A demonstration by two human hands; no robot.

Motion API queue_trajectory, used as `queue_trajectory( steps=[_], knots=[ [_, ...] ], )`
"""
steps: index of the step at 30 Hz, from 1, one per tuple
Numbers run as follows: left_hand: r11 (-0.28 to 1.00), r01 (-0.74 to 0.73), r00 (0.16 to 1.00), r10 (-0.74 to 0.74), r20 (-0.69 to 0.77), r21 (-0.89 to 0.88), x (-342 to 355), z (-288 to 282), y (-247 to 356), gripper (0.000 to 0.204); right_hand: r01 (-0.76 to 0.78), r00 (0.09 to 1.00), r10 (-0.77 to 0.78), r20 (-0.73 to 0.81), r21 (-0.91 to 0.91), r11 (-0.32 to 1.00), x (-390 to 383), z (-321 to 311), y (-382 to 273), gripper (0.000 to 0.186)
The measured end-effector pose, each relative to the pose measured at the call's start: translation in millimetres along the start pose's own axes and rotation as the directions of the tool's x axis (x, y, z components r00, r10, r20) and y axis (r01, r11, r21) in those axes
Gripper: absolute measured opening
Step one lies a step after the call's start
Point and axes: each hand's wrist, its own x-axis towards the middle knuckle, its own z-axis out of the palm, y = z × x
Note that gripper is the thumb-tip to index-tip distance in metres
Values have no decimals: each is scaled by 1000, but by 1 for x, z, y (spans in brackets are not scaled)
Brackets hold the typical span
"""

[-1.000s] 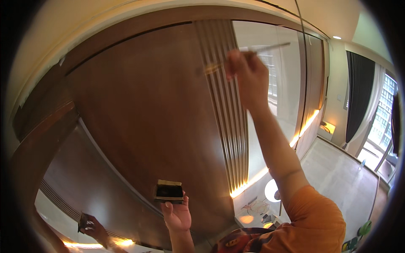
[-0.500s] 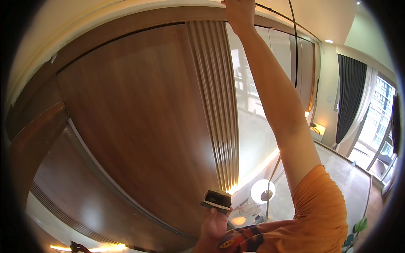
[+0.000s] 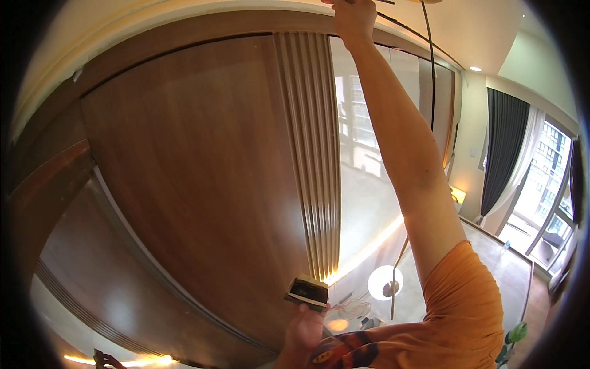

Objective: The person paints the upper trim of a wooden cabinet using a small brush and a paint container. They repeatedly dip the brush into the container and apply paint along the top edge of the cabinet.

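Observation:
High up by the ceiling trim [image 3: 203, 23], my right hand [image 3: 355, 23] is closed in a pinch. A thin dark stick-like tool [image 3: 386, 2] sticks out from its fingers, but the picture's top edge cuts it off and its kind does not show. Low in the middle, my left hand [image 3: 305, 326] grips a small boxy container [image 3: 309, 291] from below. Its walls are tan and its inside is dark; I cannot make out the contents. Behind the container stands a large brown wood panel [image 3: 196, 160].
A ribbed strip [image 3: 310, 147] borders glossy light panels [image 3: 362, 203]. Near my raised arm hang a dark cord [image 3: 432, 80] and a round white lamp [image 3: 385, 283] by a thin pole [image 3: 399, 264]. Dark curtains [image 3: 505, 147] flank a window at the right; a leafy plant [image 3: 517, 333] stands below.
My raised right hand sits slightly lower and farther right in view, and the stick-like tool shows beside it. The container in my left hand has shifted slightly left as the whole view moved.

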Motion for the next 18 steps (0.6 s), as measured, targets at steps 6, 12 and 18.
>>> queue_trajectory(
  steps=[6,12,18],
  knots=[
    [1000,-15,1000,15,16,25,0,6,1,50,125,988,-142,-64,-218,968,9,-15,20,24],
    [998,-37,999,37,5,53,1,16,2,50,406,904,-428,27,-371,835,-2,4,3,21],
    [1000,-24,1000,24,9,-8,2,10,1,55,393,913,-355,202,-195,899,-27,35,-53,21]
  ],
)
